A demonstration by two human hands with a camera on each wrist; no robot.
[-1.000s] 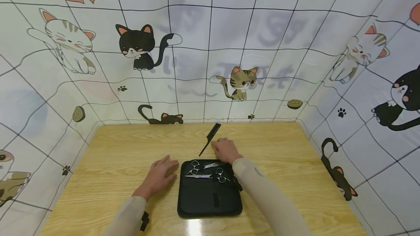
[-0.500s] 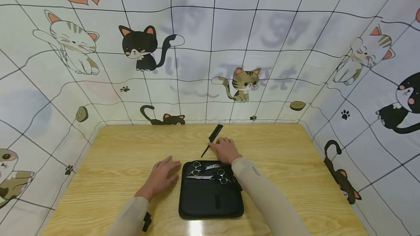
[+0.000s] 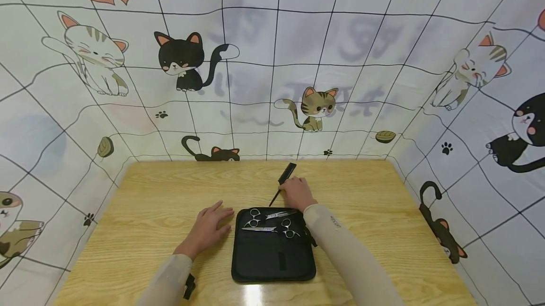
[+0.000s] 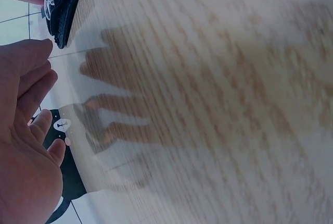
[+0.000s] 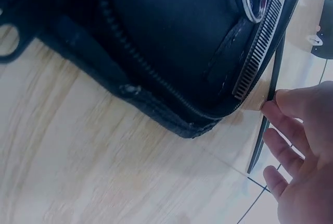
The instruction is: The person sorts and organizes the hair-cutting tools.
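Note:
Beyond the far edge of a black zip case (image 3: 255, 261), my right hand (image 3: 298, 194) pinches a black tail comb (image 3: 287, 173) between thumb and index finger. The comb's toothed end points away, its thin tail toward the case. In the right wrist view the dark comb (image 5: 259, 146) runs past the fingertips, with the other fingers loosely bent. Two pairs of silver shears lie in the case: haircutting scissors (image 3: 259, 229) in front, and thinning shears (image 3: 282, 214) with comb-like teeth behind. My left hand (image 3: 205, 230), fingers spread and holding nothing, is beside the case's left edge.
The case lies on a light wooden table (image 3: 170, 183). Cat-patterned white sheeting (image 3: 255, 36) stands along the table's back and both sides. A zipper pull (image 5: 13, 41) hangs at the case's side in the right wrist view.
My right hand has reached the comb, taken it between thumb and index finger, and drawn it slightly right and toward the case. The left hand has stayed in place beside the case.

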